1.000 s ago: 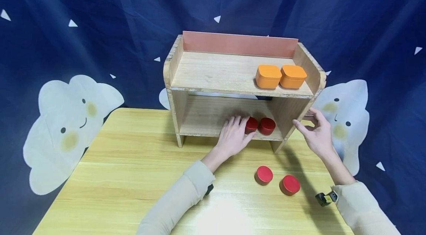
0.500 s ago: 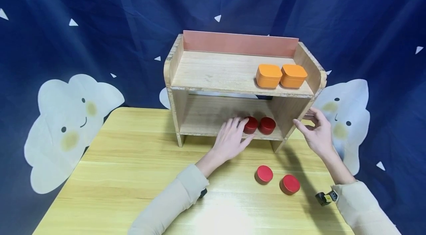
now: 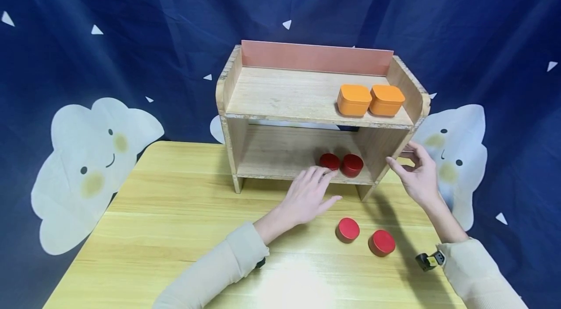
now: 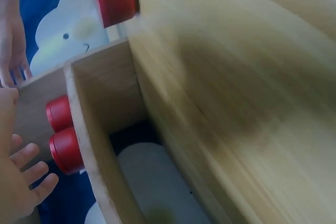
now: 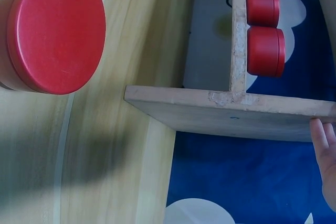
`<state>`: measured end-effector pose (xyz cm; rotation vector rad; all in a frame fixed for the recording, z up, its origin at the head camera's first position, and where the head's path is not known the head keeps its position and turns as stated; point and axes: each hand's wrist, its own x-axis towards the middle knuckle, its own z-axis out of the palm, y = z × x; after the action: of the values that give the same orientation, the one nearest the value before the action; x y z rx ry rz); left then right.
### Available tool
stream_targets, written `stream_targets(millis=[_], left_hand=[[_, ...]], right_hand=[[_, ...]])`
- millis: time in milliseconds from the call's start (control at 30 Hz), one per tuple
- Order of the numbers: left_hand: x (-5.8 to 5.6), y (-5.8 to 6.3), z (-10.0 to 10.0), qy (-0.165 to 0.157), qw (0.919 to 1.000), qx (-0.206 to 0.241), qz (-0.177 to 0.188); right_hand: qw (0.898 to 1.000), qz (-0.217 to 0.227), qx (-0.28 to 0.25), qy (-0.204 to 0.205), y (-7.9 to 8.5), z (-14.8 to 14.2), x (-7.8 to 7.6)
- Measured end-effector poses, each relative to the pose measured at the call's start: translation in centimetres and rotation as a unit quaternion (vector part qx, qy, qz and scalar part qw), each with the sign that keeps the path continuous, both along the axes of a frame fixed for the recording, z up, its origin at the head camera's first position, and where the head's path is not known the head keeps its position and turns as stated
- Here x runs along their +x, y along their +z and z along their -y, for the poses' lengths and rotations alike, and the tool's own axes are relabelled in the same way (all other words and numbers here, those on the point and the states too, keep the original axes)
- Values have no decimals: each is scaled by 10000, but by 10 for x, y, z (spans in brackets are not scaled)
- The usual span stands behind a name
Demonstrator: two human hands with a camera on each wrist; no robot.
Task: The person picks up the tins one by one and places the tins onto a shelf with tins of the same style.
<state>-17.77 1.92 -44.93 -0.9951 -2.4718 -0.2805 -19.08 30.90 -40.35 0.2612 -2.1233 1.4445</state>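
My left hand (image 3: 307,194) is at the front edge of the lower shelf, fingers extended and thumb spread away. In the head view its fingertips overlap the left red round tin (image 3: 329,161); the left wrist view shows a gap between fingers (image 4: 37,174) and tin (image 4: 66,150). Close beside that tin stands a second red tin (image 3: 352,165). My right hand (image 3: 418,175) touches the right side panel (image 3: 385,151) of the small wooden shelf unit, thumb near its front edge, other fingers partly behind it. Two more red tins, one left (image 3: 347,230) and one right (image 3: 382,243), sit on the table.
On the top shelf (image 3: 280,92), two orange rounded-square boxes (image 3: 354,100) stand side by side at the right. The unit rests on a light wooden table (image 3: 175,211). Behind it hangs a blue curtain (image 3: 175,17) with white clouds.
My left hand has drawn back from the left red tin toward the front, its thumb spreading away. The tin now stands by itself on the lower shelf. My right hand has stayed put.
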Motion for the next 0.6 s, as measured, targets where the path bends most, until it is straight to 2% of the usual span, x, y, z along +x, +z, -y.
stream_targets(millis=[233,600], left_hand=[[10,-12,-3,-442,9981,-430,97],[21,-30,-12,-953,9871,-1037,759]], right_hand=[[10000,-24,41,2,-2,-1,0],[10000,4,-14,-16,-1,-1,0]])
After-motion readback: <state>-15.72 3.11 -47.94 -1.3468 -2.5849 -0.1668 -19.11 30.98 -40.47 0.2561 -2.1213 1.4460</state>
